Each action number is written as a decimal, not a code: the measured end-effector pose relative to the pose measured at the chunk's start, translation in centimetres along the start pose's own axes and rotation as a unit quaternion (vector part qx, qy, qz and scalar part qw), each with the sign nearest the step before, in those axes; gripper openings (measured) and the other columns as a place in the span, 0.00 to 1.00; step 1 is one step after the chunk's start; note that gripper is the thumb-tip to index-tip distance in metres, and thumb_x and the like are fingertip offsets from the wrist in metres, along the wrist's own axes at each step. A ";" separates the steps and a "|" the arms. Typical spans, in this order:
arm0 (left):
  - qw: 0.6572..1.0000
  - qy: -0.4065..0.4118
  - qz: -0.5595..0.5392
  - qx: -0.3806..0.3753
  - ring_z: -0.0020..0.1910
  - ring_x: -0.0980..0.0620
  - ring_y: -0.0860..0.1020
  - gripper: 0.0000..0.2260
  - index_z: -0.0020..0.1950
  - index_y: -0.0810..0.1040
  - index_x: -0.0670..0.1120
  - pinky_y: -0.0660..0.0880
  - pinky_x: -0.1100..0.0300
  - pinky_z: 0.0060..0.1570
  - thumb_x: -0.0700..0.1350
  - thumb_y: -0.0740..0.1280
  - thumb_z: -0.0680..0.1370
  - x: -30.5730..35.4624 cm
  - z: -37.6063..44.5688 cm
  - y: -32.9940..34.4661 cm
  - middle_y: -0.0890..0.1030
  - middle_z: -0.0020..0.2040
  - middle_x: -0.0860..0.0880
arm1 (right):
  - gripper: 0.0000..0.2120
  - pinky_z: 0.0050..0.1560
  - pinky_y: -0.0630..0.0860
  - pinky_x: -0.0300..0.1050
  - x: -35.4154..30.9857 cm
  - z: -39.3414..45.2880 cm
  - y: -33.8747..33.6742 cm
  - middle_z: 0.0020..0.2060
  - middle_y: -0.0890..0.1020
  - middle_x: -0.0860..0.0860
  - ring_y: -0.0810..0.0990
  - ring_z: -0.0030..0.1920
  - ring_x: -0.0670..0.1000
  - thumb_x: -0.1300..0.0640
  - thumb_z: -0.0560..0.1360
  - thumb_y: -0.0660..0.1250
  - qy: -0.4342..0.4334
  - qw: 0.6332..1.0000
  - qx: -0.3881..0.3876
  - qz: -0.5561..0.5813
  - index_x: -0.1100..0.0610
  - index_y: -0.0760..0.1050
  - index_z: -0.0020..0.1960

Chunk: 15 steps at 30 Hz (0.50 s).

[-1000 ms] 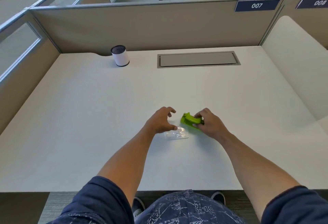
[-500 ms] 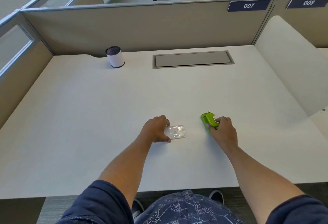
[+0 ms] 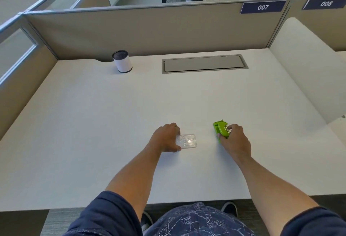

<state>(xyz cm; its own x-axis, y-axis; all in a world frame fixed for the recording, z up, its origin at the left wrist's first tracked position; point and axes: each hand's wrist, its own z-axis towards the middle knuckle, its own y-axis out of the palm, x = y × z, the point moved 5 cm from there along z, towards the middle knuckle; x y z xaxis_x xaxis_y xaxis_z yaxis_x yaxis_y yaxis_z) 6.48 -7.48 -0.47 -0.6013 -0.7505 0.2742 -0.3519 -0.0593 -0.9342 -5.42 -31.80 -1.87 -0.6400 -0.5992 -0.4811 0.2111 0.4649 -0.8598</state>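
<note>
A small clear plastic box point(image 3: 187, 140) lies flat on the white desk point(image 3: 93, 123), near its front middle. My left hand point(image 3: 165, 139) holds the box by its left end, fingers curled over the far edge and thumb on the near edge. To the right sits a small bright green stapler point(image 3: 221, 130) on the desk. My right hand point(image 3: 234, 142) grips its near end with thumb and fingers curled round it. The two objects lie about a hand's width apart.
A white cylindrical pen cup point(image 3: 122, 61) with a dark rim stands at the back left. A grey cable hatch point(image 3: 205, 64) is set into the desk at the back middle. Beige partitions point(image 3: 149, 29) wall the desk at back and left; a curved white panel point(image 3: 307, 71) bounds the right.
My right hand has carried the green stapler away to the right and set it on the desk. My left hand has closed onto the clear box's left end.
</note>
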 end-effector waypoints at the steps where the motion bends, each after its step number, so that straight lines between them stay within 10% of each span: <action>1: 1.000 0.000 0.000 0.001 0.56 0.48 0.77 0.26 0.61 0.78 0.48 0.75 0.54 0.51 0.55 0.76 0.67 -0.1 0.0 0.0 0.77 0.57 0.51 | 0.27 0.51 0.79 0.54 -0.1 -0.1 -0.1 0.62 0.74 0.54 0.82 0.52 0.62 0.42 0.73 0.72 -0.002 1.000 0.002 -0.008 0.55 0.69 0.65; 6: 1.000 -0.006 -0.011 0.013 0.56 0.49 0.76 0.26 0.62 0.77 0.48 0.73 0.56 0.49 0.56 0.75 0.67 -0.5 0.0 -0.3 0.76 0.57 0.52 | 0.37 0.57 0.76 0.53 -1.7 -0.5 -1.1 0.62 0.75 0.52 0.77 0.59 0.57 0.39 0.65 0.77 -0.140 0.986 0.077 -0.050 0.53 0.70 0.68; 15: 0.997 -0.018 -0.042 0.057 0.54 0.50 0.76 0.25 0.60 0.76 0.49 0.72 0.57 0.47 0.57 0.74 0.67 -1.2 1.0 -2.6 0.76 0.56 0.53 | 0.06 0.43 0.72 0.38 -8.3 -0.6 0.5 0.43 0.83 0.48 0.80 0.40 0.49 0.52 0.78 0.70 -0.223 0.962 -0.032 0.155 0.55 0.82 0.48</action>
<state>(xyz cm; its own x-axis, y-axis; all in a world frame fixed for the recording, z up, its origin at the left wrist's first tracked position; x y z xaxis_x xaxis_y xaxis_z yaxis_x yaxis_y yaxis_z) 8.84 -7.04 1.38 -0.5456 -0.7632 0.3461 -0.3151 -0.1958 -0.9286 -0.46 -26.23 1.77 -0.1708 -0.6386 -0.7503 0.2865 0.6964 -0.6580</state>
